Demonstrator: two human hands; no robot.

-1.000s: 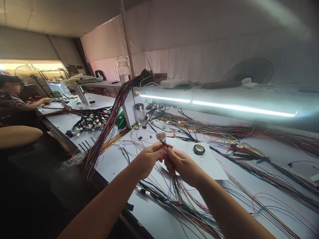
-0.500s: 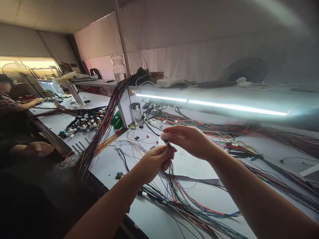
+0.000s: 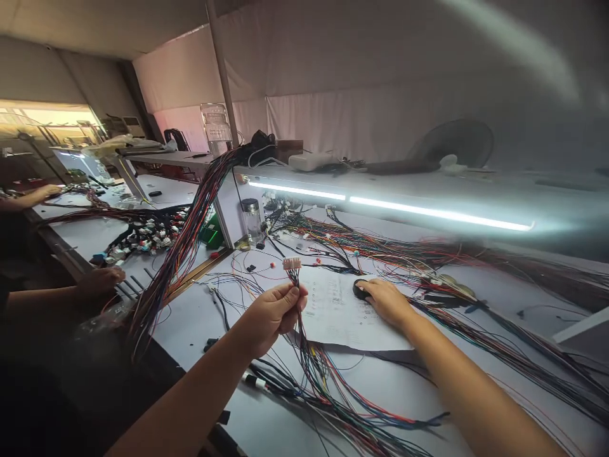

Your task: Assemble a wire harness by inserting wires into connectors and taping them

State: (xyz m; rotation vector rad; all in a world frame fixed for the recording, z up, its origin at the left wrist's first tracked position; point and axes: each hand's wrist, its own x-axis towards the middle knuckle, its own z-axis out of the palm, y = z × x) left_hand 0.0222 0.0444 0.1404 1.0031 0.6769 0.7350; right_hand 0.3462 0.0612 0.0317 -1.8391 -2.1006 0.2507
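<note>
My left hand (image 3: 278, 314) is closed around a bundle of thin wires (image 3: 302, 339), just below a white multi-pin connector (image 3: 292, 263) that points upward. Below the fist the wires fan out in several colours over the table. Further right, my right hand (image 3: 387, 301) has its fingers on a round black object, which looks like a roll of tape (image 3: 361, 289). That roll rests on a printed paper sheet (image 3: 328, 317) lying between my hands.
A thick wire bundle (image 3: 190, 222) hangs off the shelf at left. More wire harnesses (image 3: 380, 238) lie along the back under a lit tube (image 3: 438, 212). A glass jar (image 3: 251, 219) stands by the divider. Co-workers' hands (image 3: 102, 279) show at far left.
My right hand has left the connector, moved right and down, and taken hold of the black roll on the paper. My left hand still grips the wires, and the connector is now uncovered.
</note>
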